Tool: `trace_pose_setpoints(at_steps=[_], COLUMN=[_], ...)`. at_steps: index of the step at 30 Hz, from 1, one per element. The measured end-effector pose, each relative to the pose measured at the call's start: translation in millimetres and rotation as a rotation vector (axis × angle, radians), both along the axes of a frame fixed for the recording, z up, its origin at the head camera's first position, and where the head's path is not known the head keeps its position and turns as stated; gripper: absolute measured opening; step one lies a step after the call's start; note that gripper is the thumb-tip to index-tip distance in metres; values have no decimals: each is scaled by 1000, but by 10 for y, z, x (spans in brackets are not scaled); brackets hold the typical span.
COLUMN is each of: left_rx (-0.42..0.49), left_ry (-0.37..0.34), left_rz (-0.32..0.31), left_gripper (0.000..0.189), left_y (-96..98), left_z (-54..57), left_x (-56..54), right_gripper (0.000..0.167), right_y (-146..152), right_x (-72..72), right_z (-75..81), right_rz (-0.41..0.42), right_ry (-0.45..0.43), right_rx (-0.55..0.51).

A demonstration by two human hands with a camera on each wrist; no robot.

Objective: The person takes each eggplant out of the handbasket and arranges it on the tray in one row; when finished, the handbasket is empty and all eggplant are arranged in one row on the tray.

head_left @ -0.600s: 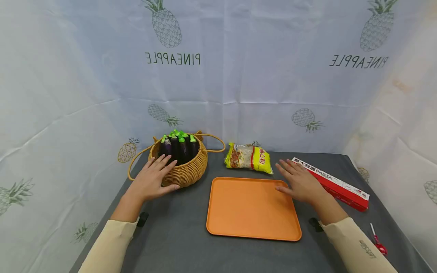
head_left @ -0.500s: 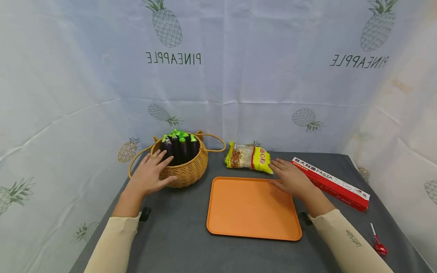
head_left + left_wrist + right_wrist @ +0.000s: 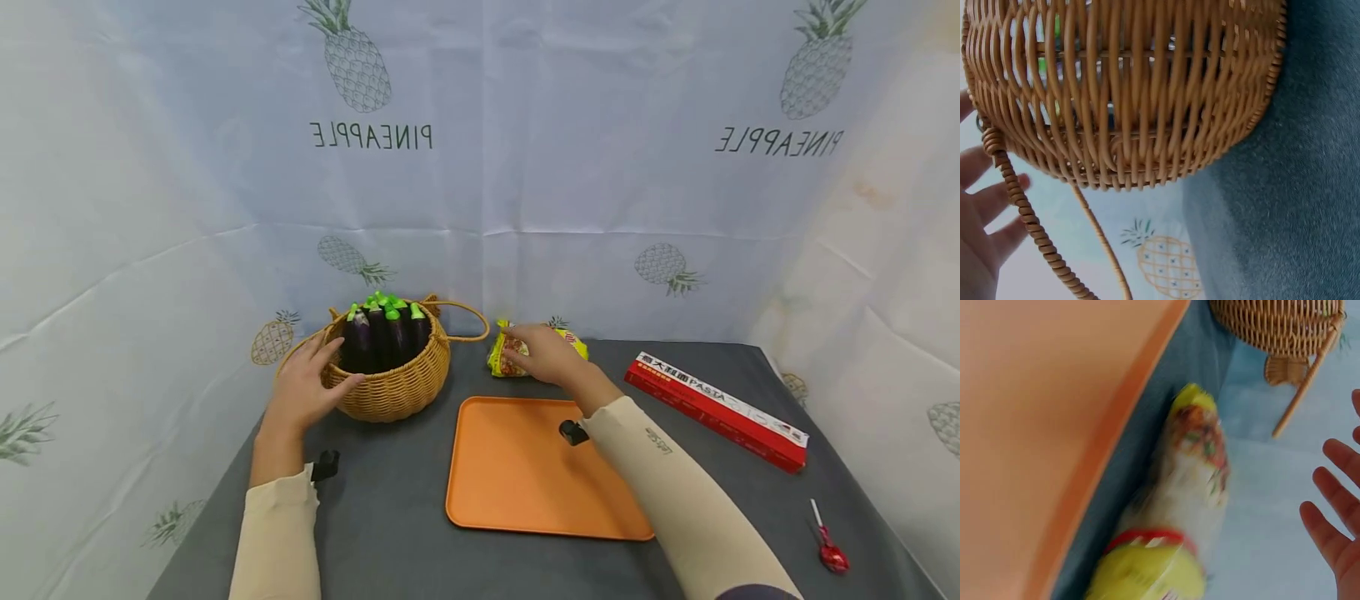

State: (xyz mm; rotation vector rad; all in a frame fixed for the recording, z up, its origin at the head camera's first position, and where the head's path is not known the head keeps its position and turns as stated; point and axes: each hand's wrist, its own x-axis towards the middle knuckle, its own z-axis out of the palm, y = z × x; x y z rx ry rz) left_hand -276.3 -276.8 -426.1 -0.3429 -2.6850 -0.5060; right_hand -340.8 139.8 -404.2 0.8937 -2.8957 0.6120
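Observation:
Several purple eggplants (image 3: pixel 378 340) with green caps stand in a wicker basket (image 3: pixel 397 393) at the back left. My left hand (image 3: pixel 303 390) is at the basket's left side, thumb apart and fingers extended. The left wrist view has the fingers (image 3: pixel 991 203) beside the wrapped basket handle (image 3: pixel 1032 228). At the back, my right hand (image 3: pixel 553 354) passes over a yellow bag of dry food (image 3: pixel 501 360), hiding much of it in the head view. The right wrist view gives the bag (image 3: pixel 1179 481) blurred, with the right fingers (image 3: pixel 1335 490) spread and nothing between them.
An orange tray (image 3: pixel 510 475) lies mid-table, its right part under the right sleeve. A red pasta box (image 3: pixel 720 412) rests diagonally on the right. Near the front right is a red lollipop (image 3: pixel 831 552). Pineapple-print cloth (image 3: pixel 555 183) hangs behind the table.
My right hand has moved left, from near the pasta box to over the yellow bag. My left hand has shifted slightly left along the basket's side. The head view has tilted a little.

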Motion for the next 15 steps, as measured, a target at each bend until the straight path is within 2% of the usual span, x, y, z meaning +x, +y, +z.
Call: trace_pose_setpoints(at_steps=[7, 9, 12, 15], left_rx=[109, 139, 177, 198], left_ry=[-101, -110, -118, -142], left_rz=[41, 60, 90, 98], left_gripper=[90, 94, 97, 97], left_y=[162, 157, 99, 45], left_z=[-65, -116, -177, -232], left_x=[-78, -71, -20, 12], right_gripper=[50, 51, 51, 50], right_y=[-489, -663, -943, -1174], right_x=[-386, -452, -519, -581], right_z=[178, 180, 167, 166], right_rz=[-14, 1, 69, 106], right_ry=[-17, -15, -17, -15], right_rx=[-21, -52, -97, -85])
